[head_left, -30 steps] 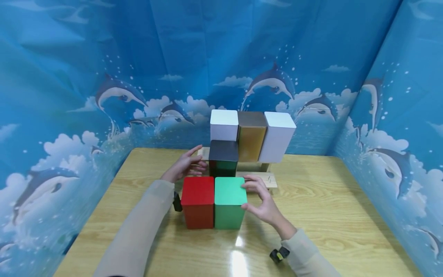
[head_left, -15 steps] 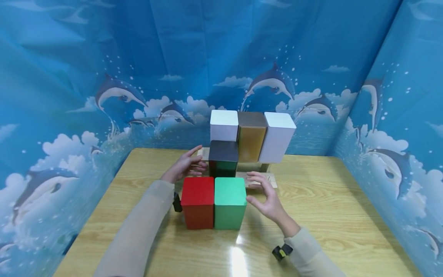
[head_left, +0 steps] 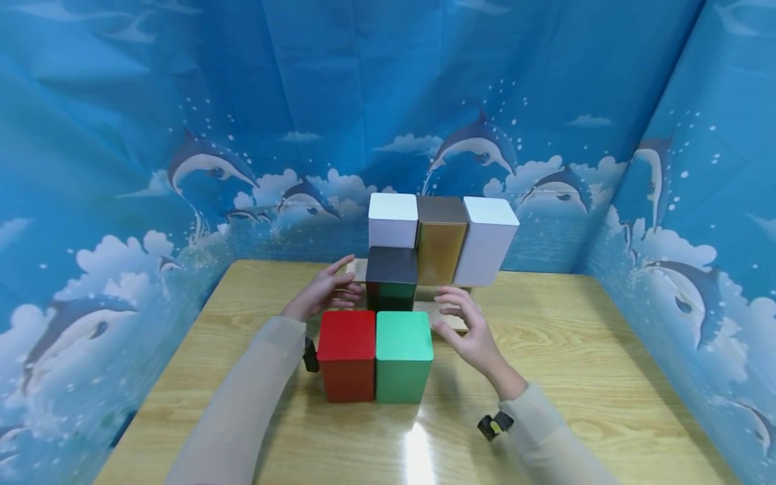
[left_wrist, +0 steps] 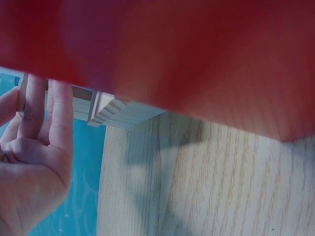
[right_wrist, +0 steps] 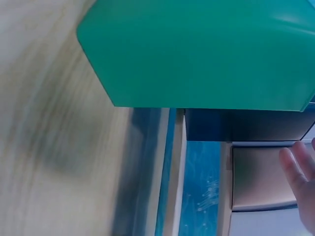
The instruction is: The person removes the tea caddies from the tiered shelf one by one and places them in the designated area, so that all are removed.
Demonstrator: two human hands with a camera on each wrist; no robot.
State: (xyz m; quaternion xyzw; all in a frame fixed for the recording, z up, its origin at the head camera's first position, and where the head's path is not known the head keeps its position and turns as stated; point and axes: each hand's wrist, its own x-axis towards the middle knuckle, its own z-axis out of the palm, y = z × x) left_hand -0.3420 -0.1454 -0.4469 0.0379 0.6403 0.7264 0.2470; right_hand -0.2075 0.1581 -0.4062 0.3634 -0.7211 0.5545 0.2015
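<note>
Red (head_left: 347,343) and green (head_left: 404,347) boxes stand side by side on the table in the head view. Behind them, a black box (head_left: 391,269) sits on a stepped wooden rack (head_left: 359,269). My left hand (head_left: 324,293) is beside the black box's left side with fingers extended; whether they touch it is unclear. In the left wrist view the red box (left_wrist: 197,59) hides some fingertips. My right hand (head_left: 475,340) hovers over the rack's lower step, fingers loosely bent and holding nothing. It is just right of the green box, which fills the upper right wrist view.
On the rack's upper level stand a white box (head_left: 393,219), a gold-brown box (head_left: 441,249) and another white box (head_left: 488,242). A blue dolphin-print curtain (head_left: 315,101) surrounds the wooden table (head_left: 582,364) at the back and sides.
My right hand has come off the green box's right edge and shifted slightly right and toward the rack. The left hand and all the boxes have stayed in place.
</note>
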